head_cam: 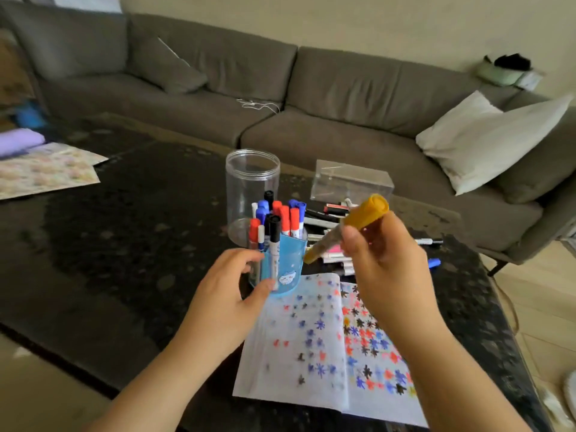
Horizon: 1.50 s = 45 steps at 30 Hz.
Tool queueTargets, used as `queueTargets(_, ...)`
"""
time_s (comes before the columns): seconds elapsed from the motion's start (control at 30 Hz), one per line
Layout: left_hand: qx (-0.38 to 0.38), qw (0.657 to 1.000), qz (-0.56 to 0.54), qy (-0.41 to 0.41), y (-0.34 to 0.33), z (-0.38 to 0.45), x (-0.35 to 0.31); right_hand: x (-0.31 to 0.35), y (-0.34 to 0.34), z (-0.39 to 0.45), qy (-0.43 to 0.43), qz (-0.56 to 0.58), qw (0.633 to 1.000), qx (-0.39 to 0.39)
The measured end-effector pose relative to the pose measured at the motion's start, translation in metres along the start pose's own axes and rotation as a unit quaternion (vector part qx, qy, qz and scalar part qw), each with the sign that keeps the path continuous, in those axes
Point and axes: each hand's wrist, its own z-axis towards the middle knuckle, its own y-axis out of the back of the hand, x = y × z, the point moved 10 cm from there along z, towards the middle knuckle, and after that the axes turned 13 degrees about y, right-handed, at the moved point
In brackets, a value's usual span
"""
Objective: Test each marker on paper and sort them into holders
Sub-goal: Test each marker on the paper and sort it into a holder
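Note:
My right hand (386, 263) grips a thick yellow marker (349, 227) held slanted above the open notebook (311, 347), its cap end up and its other end pointing down left. The notebook pages are covered with red, blue, black and yellow test marks. My left hand (230, 288) curls loosely around the near side of the blue holder (290, 260), thumb against its base. That holder is full of upright red, blue and black markers (277, 226). Behind it stands a clear round jar (252, 185). Loose markers (330, 226) lie in a pile to the right of the holder.
A clear rectangular box (352, 182) sits behind the marker pile on the dark table (124, 244). Patterned paper sheets (43, 173) lie at the table's far left. A grey sofa (280, 98) with a white cushion (486, 138) runs behind the table.

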Motion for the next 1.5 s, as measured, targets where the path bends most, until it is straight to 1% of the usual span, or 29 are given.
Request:
queueTargets(0.03, 0.0, 1.0, 0.018, 0.003, 0.0, 0.004, 0.001, 0.002, -0.002, 0.01, -0.001, 0.013, 1.0, -0.007)
queueTargets(0.1, 0.01, 0.999, 0.035, 0.013, -0.004, 0.01, 0.005, 0.0, -0.019, 0.023, -0.009, 0.027, 1.0, 0.012)
queueTargets(0.27, 0.042, 0.997, 0.001, 0.065, -0.017, 0.012, 0.024, -0.028, -0.082, 0.022, -0.047, 0.004, 0.991, 0.124)
queueTargets(0.33, 0.045, 0.997, 0.0, 0.069, -0.021, 0.01, 0.029, -0.041, -0.1, 0.011, -0.062, -0.002, 0.986, 0.156)
queueTargets(0.4, 0.054, 0.997, -0.004, 0.059, -0.029, 0.007, 0.03, -0.049, -0.108, 0.0, -0.071, 0.025, 0.984, 0.16)
queueTargets(0.47, 0.064, 0.997, -0.013, 0.051, -0.039, 0.005, 0.028, -0.05, -0.102, -0.009, -0.06, 0.04, 0.986, 0.151)
queueTargets(0.57, 0.081, 0.996, -0.026, 0.04, -0.058, 0.003, 0.022, -0.062, -0.07, -0.018, -0.036, -0.002, 0.993, 0.114)
queueTargets(0.63, 0.101, 0.994, -0.035, 0.03, -0.075, 0.0, 0.015, -0.093, -0.041, -0.027, -0.061, -0.07, 0.991, 0.098)
queueTargets(0.67, 0.111, 0.993, -0.038, 0.026, -0.083, -0.001, 0.011, -0.114, -0.025, -0.033, -0.088, -0.112, 0.985, 0.098)
queueTargets(0.73, 0.128, 0.991, -0.038, 0.019, -0.099, -0.002, 0.003, -0.159, 0.003, -0.045, -0.151, -0.197, 0.962, 0.115)
queueTargets(0.83, 0.152, 0.988, -0.039, 0.008, -0.127, -0.001, -0.011, -0.209, 0.029, -0.058, -0.207, -0.29, 0.918, 0.173)
queueTargets(0.97, 0.184, 0.982, -0.046, 0.0, -0.155, -0.004, -0.027, -0.233, 0.03, -0.059, -0.189, -0.365, 0.873, 0.262)
queueTargets(1.13, 0.197, 0.98, -0.025, -0.007, -0.174, -0.008, -0.035, -0.242, 0.027, -0.059, -0.143, -0.404, 0.853, 0.299)
queueTargets(1.23, 0.204, 0.979, -0.024, -0.002, -0.174, -0.012, -0.035, -0.234, 0.032, -0.056, -0.119, -0.389, 0.866, 0.292)
queueTargets(1.27, 0.203, 0.979, -0.028, -0.002, -0.172, -0.013, -0.035, -0.227, 0.036, -0.055, -0.113, -0.369, 0.879, 0.281)
queueTargets(1.3, 0.2, 0.979, -0.033, -0.003, -0.168, -0.014, -0.035, -0.217, 0.042, -0.054, -0.109, -0.337, 0.9, 0.255)
queueTargets(1.4, 0.185, 0.981, -0.06, 0.003, -0.154, -0.02, -0.037, -0.176, 0.074, -0.059, -0.121, -0.201, 0.964, 0.129)
queueTargets(1.43, 0.178, 0.981, -0.071, 0.004, -0.15, -0.023, -0.039, -0.163, 0.086, -0.065, -0.138, -0.144, 0.977, 0.08)
queueTargets(1.5, 0.173, 0.981, -0.091, 0.004, -0.143, -0.032, -0.045, -0.143, 0.096, -0.084, -0.193, -0.007, 0.981, 0.008)
